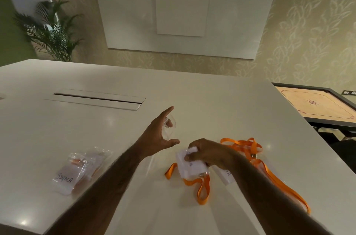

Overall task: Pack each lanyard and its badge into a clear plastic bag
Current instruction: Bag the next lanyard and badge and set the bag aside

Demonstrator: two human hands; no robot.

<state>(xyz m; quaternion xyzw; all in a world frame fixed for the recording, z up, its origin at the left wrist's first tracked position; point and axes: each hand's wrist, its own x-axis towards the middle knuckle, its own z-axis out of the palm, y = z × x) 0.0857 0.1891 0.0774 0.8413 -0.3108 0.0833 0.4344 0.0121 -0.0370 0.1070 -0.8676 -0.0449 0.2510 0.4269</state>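
— Where is the badge just now?
— In the right hand [206, 154]. Its fingers [189, 157] are curled over the upper edge of the white badge [187, 168] and grip it just above the tabletop [212, 96]. The badge's orange lanyard [169, 172] spills out from under it, one end to the left and a loop toward the person.
— And the other hand?
— The left hand [159, 135] hovers just beside the right, a little farther out, with index finger straight and thumb stretched wide. A scrap of clear plastic bag [171, 126] lies against its middle fingers (too blurred to say whether they pinch it or merely touch it).
— What else is lying about?
— A second lanyard [255, 147] loops on the tabletop right of the right hand, its strap running back along the forearm. A second badge [227, 175] shows partly beneath that wrist. Well off to the left lies a packed bag [75, 173], marked "SIGMA", with orange strap inside
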